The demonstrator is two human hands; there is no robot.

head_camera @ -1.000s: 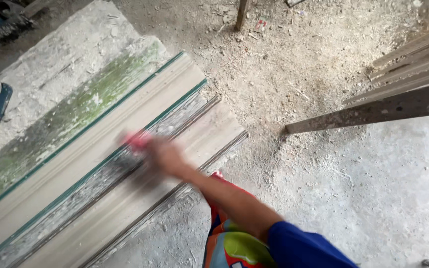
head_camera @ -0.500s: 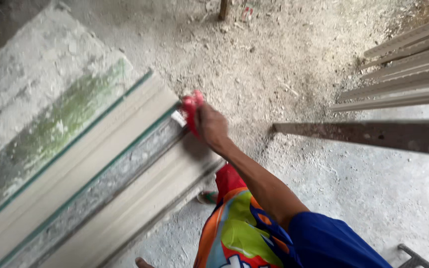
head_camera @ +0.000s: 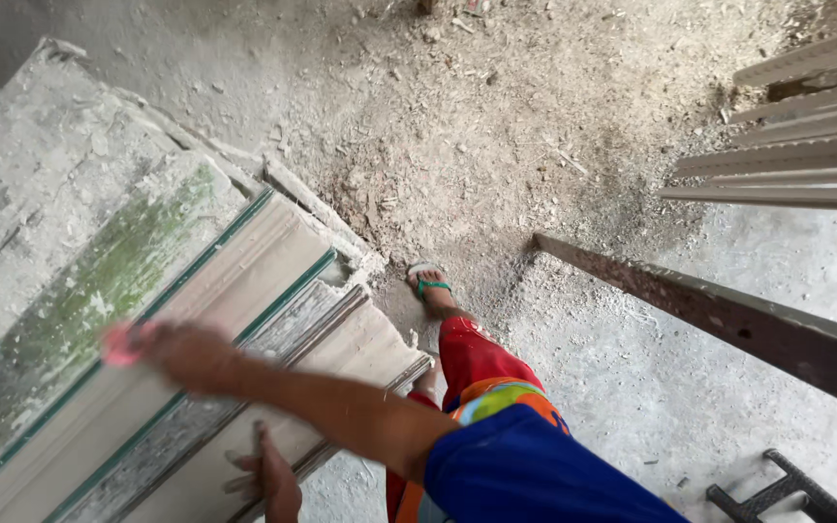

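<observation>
Right hand, fingers clenched on pink rag, wiping long cream moulded plaster strip. Left hand, fingers spread, steadies strip's near edge. Next: sweep along length.

The rag in my right hand was pinkish red, blurry though. The mould under it was pale cream with thin green edge lines and a streaky grey strip down the middle. The slab beside it was whitish grey with a mossy green patch. My sleeve was bright blue, my trousers red with orange, yellow and green swirls, and my sandal had a green strap. The floor was dusty grey-brown, and the steel bar looked rusty brown.
</observation>
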